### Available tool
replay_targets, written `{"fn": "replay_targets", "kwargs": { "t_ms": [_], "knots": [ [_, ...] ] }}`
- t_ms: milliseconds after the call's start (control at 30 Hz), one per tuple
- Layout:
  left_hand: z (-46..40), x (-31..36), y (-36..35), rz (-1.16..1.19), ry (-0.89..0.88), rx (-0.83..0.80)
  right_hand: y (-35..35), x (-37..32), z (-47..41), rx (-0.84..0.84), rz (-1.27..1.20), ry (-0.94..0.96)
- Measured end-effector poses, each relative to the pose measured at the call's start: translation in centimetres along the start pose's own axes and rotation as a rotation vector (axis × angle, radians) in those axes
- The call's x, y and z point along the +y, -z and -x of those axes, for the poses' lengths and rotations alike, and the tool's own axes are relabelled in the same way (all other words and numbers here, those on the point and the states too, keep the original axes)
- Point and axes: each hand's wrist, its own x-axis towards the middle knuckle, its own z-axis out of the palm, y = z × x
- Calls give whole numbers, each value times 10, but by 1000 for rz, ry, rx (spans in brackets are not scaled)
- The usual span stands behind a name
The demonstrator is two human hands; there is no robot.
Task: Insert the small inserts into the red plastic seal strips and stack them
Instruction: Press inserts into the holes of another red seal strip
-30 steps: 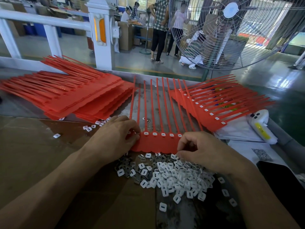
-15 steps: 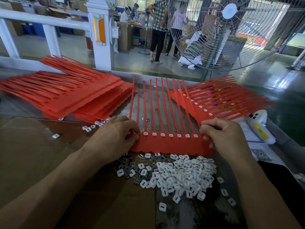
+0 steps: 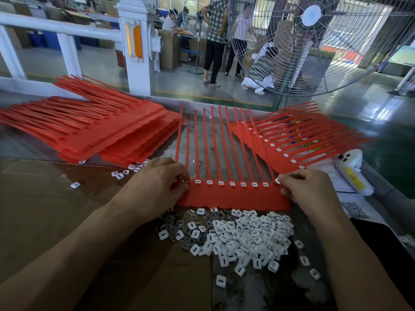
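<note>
Cardboard-topped bench held the red strip flat, left hand pinching its end to steady it, right hand pinching 1 white insert at the last socket.

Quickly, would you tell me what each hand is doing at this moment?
Left hand: closed, pinching the left end of the red seal strip.
Right hand: closed, fingertips pressing a white insert at the strip's right end.

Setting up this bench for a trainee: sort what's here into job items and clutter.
Job items: red seal strip held by left hand and right hand; white inserts; left stack; right stack.

Clutter: white handheld device; QR sheet; fan.
</note>
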Motion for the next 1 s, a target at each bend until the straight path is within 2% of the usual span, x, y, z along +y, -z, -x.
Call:
{"fn": "replay_targets", "kwargs": {
  "t_ms": [1000],
  "knots": [
    [0,2,1,-8,21,-28,-3,-4,4,-18,266,11]
  ]
}}
